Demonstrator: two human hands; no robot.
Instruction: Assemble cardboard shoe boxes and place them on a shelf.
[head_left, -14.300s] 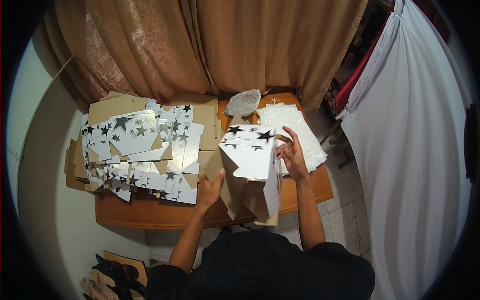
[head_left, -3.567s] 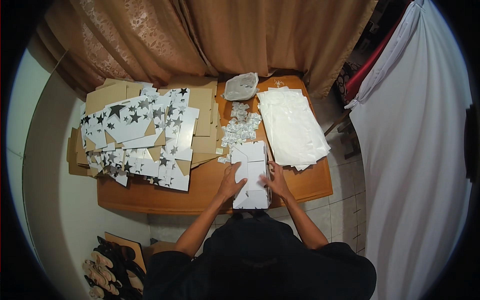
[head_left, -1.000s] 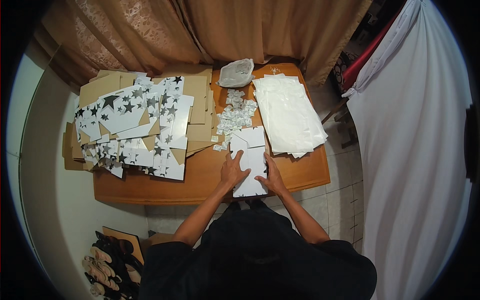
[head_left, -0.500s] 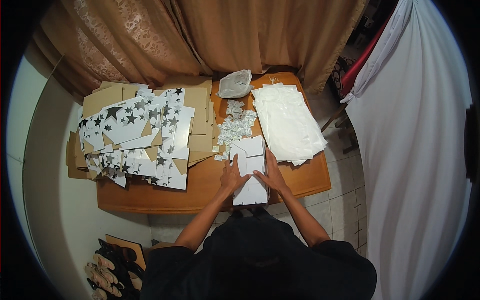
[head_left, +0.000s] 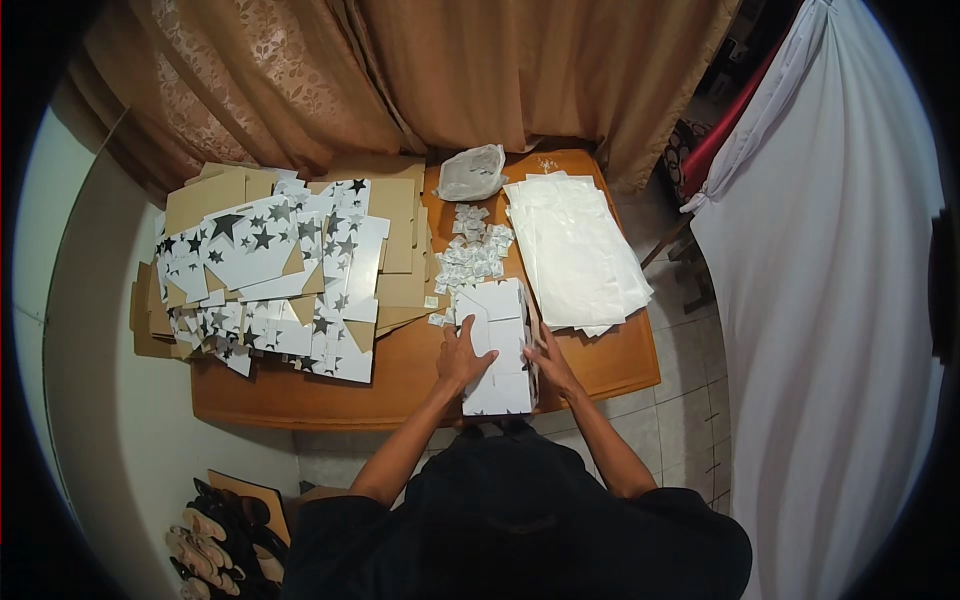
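A white cardboard box (head_left: 497, 387) with black star marks along its edges sits near the table's front edge. My left hand (head_left: 463, 357) grips its left side, the thumb lying on the top face. Against the right side is my right hand (head_left: 551, 364), its fingers partly hidden behind a side panel that stands slightly out from the box. Just beyond the box lies a heap of small white packets (head_left: 475, 255), with a crumpled translucent plastic bag (head_left: 471, 173) behind them.
Flat star-printed cardboard pieces (head_left: 262, 240) are piled on the left of the wooden table (head_left: 290, 402). White plastic sheets or bags (head_left: 575, 250) are stacked at the right. Brown curtains (head_left: 470, 70) hang behind, a white cloth (head_left: 820, 300) at far right. Shoes (head_left: 215, 545) lie lower left.
My right thumb has moved off the top face to the box's right edge, and the right side panel now stands away a little. My left hand keeps its place on the box.
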